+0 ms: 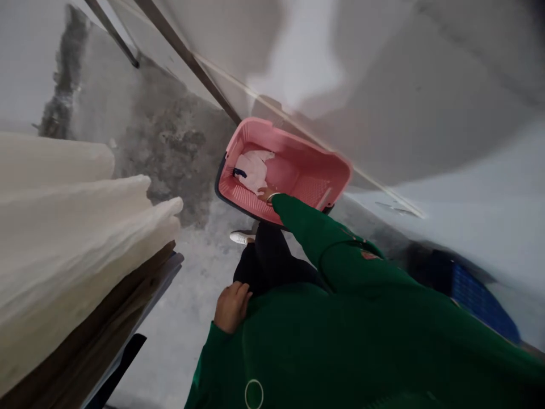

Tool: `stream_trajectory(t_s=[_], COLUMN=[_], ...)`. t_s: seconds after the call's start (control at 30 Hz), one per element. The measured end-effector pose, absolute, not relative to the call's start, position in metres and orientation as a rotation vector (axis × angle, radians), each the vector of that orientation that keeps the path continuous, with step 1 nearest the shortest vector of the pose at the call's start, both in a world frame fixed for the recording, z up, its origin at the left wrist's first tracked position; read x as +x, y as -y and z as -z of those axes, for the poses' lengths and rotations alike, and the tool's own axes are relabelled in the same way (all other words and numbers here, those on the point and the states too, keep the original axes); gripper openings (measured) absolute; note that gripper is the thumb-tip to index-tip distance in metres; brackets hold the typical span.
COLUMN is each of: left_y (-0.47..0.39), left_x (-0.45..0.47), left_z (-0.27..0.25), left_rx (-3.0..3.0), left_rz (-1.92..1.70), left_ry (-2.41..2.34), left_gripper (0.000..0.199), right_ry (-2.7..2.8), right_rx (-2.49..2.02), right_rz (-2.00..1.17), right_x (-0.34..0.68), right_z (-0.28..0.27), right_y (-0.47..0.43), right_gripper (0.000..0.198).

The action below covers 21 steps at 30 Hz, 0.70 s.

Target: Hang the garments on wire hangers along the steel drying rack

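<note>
Head view: pink basket point(285, 170) on concrete floor point(187, 324), up against the pale wall point(404, 85), dark handle along its near side. Pale pink cloth point(251, 167) lies crumpled inside, toward the basket's left end, small navy strip point(240, 172) on it. Right hand point(266, 193) reaches in over the near rim, fingers at the cloth's lower edge, touching it; can't tell if they're closed on it. Light band at that wrist, green sleeve point(327, 236). Left hand point(232, 307) low by the dark trousers point(268, 255), fingers loosely bent; can't tell if it grips anything. White shoe point(240, 237) just below the basket. Cream cloths point(76, 221) and a brown one point(106, 324) at frame left; blue basket point(481, 301) at right, well apart; slanting pole point(189, 59) ends behind the pink basket.
</note>
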<state>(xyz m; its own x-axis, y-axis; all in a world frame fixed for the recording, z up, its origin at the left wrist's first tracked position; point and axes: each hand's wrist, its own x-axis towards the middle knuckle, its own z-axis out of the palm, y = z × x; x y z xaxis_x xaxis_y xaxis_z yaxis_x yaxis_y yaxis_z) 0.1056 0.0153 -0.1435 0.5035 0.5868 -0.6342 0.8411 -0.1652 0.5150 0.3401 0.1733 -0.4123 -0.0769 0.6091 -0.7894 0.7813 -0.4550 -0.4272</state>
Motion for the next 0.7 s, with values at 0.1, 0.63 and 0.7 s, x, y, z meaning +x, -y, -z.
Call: stream_trajectory(t_s=[0.1, 0.63, 0.7], left_y=[0.011, 0.043, 0.023], left_x=[0.087, 0.059, 0.067], left_z=[0.173, 0.211, 0.2], left_rx=[1.902, 1.959, 2.039], left_rz=[0.448, 0.351, 0.338], left_ry=[-1.218, -1.364, -1.315], left_gripper=[0.03, 0.028, 0.027], right_ry=[-1.483, -1.024, -0.978], right_rx=[2.116, 2.623, 2.626], right_rz=[1.583, 2.007, 2.145], right_x=[0.312, 0.321, 0.343], right_z=[0.473, 0.443, 0.392], right_y=[-0.198, -0.234, -0.22], right_gripper=[0.063, 0.031, 0.027])
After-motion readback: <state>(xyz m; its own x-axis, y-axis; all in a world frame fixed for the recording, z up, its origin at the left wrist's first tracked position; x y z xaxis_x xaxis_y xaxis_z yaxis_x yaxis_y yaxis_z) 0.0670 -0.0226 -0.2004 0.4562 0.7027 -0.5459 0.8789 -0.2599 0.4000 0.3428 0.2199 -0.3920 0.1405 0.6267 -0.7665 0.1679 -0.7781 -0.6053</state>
